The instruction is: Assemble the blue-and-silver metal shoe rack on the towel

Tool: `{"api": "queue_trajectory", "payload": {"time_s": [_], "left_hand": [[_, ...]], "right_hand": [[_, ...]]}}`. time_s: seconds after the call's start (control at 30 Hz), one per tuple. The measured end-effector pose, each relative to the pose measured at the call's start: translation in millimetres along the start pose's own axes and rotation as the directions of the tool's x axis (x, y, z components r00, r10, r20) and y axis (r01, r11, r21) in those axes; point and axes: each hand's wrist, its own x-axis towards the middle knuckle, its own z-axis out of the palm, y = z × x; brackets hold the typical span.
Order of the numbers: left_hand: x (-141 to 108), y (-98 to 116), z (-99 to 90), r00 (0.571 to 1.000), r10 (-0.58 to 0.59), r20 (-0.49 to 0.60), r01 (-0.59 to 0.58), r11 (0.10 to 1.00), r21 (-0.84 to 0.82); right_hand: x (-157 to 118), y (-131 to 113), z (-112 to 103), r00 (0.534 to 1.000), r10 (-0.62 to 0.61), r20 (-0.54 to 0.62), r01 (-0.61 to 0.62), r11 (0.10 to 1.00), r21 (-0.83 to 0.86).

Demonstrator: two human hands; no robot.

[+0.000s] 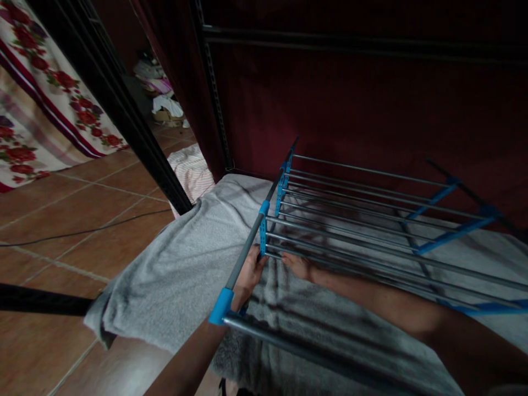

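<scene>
A metal drying rack with blue plastic joints stands on a grey fleece blanket. My left hand reaches under the rack's side tube, its fingers closed round the bottom of a blue perforated bracket. Just to the right, my right hand comes in from the right with its fingertips pinched at the end of the lowest thin rod, close beside that bracket. Shade and the rods partly hide the fingers of both hands. Nearest me, a blue corner joint links the side tube to a thicker front tube.
Dark slotted metal posts frame the blanket-covered surface. Behind the rack hangs a dark red cloth. At left are a flowered curtain, a brown tiled floor and a black cable. Piled cloths lie farther back.
</scene>
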Motion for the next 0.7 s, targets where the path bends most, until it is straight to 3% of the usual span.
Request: {"api": "queue_trajectory", "payload": {"time_s": [0.4,0.7], "left_hand": [[-0.2,1.1,-2.2,0.999,0.033,0.002,-0.033,0.999,-0.002],[4.4,-0.4,-0.3,0.999,-0.042,0.032,0.038,0.990,0.133]], "right_hand": [[-4.4,-12.1,-10.6,0.999,0.014,0.048,-0.010,0.997,-0.082],[-38.4,9.8,-23.9,0.993,0.100,0.067,-0.089,0.985,-0.151]]}}
